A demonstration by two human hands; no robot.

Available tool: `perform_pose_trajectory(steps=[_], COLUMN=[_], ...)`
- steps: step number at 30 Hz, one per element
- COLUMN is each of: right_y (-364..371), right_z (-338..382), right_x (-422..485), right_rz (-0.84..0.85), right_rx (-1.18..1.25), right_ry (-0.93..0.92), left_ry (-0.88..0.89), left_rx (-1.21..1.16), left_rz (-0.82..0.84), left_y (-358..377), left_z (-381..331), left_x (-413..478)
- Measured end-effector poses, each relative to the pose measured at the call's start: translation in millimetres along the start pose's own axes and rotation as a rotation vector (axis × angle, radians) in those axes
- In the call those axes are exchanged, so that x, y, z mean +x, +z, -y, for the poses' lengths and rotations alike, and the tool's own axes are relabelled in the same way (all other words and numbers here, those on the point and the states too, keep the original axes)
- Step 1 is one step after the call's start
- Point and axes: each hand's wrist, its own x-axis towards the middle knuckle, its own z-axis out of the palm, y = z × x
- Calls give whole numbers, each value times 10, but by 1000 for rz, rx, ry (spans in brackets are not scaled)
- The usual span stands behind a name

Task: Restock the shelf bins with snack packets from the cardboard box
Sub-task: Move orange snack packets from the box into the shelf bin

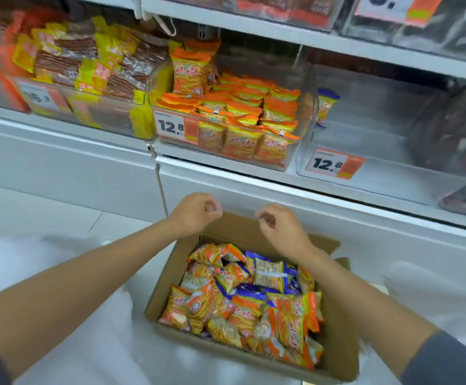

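sleeve [448, 362]: dark grey, at the bottom right corner; bare forearms reach forward from both bottom corners.
cardboard box [337, 343]: on the floor [59, 218], flaps open, just in front of the shelf base.
snack packets [243, 301]: loose heap inside the cardboard box; mostly orange, with blue-purple ones mixed in toward the far end.
left hand [195, 215]: in the air over the box's far-left corner; fingers curled into the palm, thumb against forefinger, nothing visible in it.
right hand [281, 229]: over the far flap, near the left hand but apart; fingers curled in, gripping nothing.
middle bin [308, 112]: clear, on the lower shelf straight beyond the hands; filled with orange packets [243, 107], some upright at back left and along the front; price tag [170, 126] reads 12.8.
right bin [379, 151]: clear, just beside the middle bin; one blue-topped packet [326, 107] upright against its left wall; tag also 12.8.
left bin [109, 118]: yellow and brown packs, blurred.
upper shelf [281, 31]: more clear bins; contents too blurred to read.
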Motion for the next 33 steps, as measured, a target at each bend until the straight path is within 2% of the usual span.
perform_pose_trajectory(steps=[3,8,11,16,19,21,24,27,28,30,32,33], right_y=[320,1036,1450,1664,1614,1548,1368,1094,997,814,711,699], right_z=[-331,-377,-326,-252,-243,-235,-222,-182,-154,-67,9,29], right_x=[-212,37,225,232,179,140,53,-50,-81,-164,-255,-299], right_rz=[134,238,282,290,350,369,281,178,165,180,215,239], right_rx=[98,495,524,536,740,677,628,729,827,1057,1113,1088], right_ry=[173,570,675,686,674,607,555,553,563,546,485,466], left_ry=[-88,-150,-169,-206,-211,-222,-249,-306,-318,-341,-377,-385], left_rx=[16,19,3,-28,-48,-43,-33,-96,-120,-219,-444,-542], left_rz=[-13,-20,-29,-18,-28,-34,-106,-202,-183,-37,123,140], left_y=[109,158,180,194,227,249,253,236,240,275,337,360], left_z=[294,530,585,599,536,478,429,334,288,206,179,195], left_x=[-46,-50,-82,-123,-130,-143,-152,-175,-182,-207,-237,-251])
